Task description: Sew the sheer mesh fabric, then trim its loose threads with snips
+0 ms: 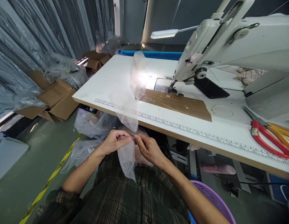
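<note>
Head view: the left hand (pixel 118 141) and the right hand (pixel 148 147) meet just off the near edge of the white counter (pixel 104 79), fingertips close together, each pinching sheer fabric (pixel 127 157) between thumb and fingers. Part of this pale cloth hangs below the left hand in front of the plaid shirt (pixel 126 196); more of it lies over the near edge and runs back across the counter, where a bright glare washes out some of its folds. Both forearms reach in from the near side, with a narrow gap between the hands and the counter's rim. A printed ruler scale (pixel 172 125) follows that rim. To the left of the cloth, a stretch of white top reaches to the counter's left edge, giving room sideways. On the right, space is tighter: a brown strip (pixel 179 105) extends from beside the cloth to below the sewing machine (pixel 205 46), its near side well back from the rim, and red-handled scissors (pixel 255 130) lie farther right, close to the near edge. Under the counter at near right, a purple basket (pixel 215 197) stands beside the right forearm.
</note>
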The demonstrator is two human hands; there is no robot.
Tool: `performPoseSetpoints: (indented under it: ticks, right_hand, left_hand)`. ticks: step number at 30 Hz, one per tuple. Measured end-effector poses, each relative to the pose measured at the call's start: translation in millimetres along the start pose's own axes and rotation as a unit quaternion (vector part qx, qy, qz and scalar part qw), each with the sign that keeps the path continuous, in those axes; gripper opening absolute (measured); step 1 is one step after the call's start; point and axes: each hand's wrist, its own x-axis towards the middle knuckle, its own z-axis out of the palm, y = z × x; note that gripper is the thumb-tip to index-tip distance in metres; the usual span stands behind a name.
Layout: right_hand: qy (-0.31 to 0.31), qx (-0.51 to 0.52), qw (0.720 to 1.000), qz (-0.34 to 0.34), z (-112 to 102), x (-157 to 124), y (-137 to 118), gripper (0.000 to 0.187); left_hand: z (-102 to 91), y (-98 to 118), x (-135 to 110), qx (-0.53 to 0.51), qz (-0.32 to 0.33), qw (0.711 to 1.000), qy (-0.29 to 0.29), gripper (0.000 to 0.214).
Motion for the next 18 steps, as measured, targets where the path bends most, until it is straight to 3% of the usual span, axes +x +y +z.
performPoseSetpoints:
  ticks: [6, 10, 12, 15, 18]
  right_hand:
    - [0.001, 0.156, 0.988, 0.003, 9.9, -19.5, 4.8, 0.037]
    - [-0.014, 0.170, 0.984, 0.052, 6.2, -34.9, 12.0, 0.037]
    - [0.009, 0.148, 0.987, 0.063, 1.8, -40.9, 21.8, 0.037]
    - [0.049, 0.063, 0.993, 0.085, -4.2, -48.8, 43.8, 0.034]
    - [0.088, -0.085, 0.987, 0.108, -10.0, -54.1, 62.7, 0.030]
  left_hand:
    - [6.8, 0.2, 3.6, -0.019, 0.034, 0.999, -0.026, 0.034]
    - [12.1, -8.4, 12.6, 0.056, 0.030, 0.997, -0.047, 0.035]
    - [14.5, -15.0, 18.5, 0.129, 0.033, 0.990, -0.045, 0.031]
    - [16.1, -22.5, 26.1, 0.254, 0.084, 0.963, 0.014, 0.024]
    - [14.2, -26.9, 28.3, 0.281, 0.116, 0.951, 0.056, 0.047]
